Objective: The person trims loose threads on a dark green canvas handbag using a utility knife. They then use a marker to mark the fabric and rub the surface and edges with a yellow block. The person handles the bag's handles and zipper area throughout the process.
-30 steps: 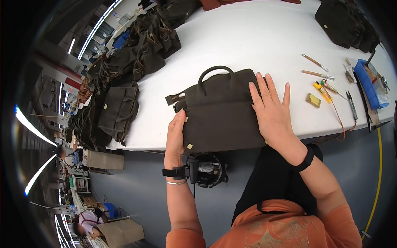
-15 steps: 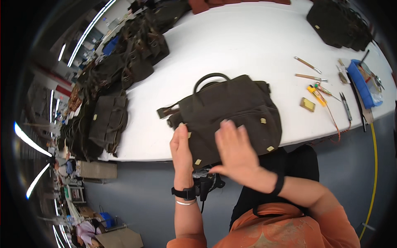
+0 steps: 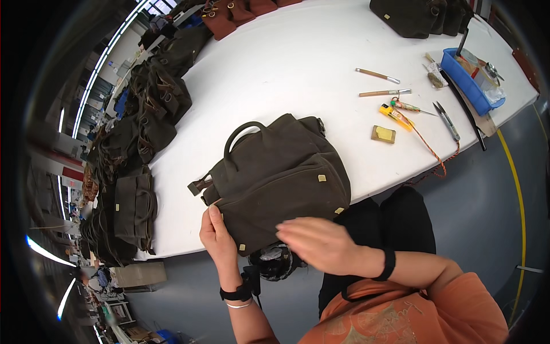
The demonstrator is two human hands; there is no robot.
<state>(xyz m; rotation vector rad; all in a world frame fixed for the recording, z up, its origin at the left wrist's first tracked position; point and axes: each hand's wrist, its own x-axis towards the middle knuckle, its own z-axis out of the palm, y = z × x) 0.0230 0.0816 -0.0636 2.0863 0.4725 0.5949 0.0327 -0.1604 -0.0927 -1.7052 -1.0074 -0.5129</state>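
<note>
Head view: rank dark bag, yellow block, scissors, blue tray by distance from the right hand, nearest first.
From the right hand:
1. Dark bag, just beyond the fingers at the table's near edge.
2. Yellow block, mid-table to the right.
3. Scissors, further right.
4. Blue tray, far right corner.

The person wears an orange shirt with short sleeves and a faint pale picture on the front. The trousers are black. The left hand has a black watch on the wrist, and a thin silver bangle sits just below it. The right hand has a black band around the wrist. Both forearms are bare. No rings show on the fingers.
</note>
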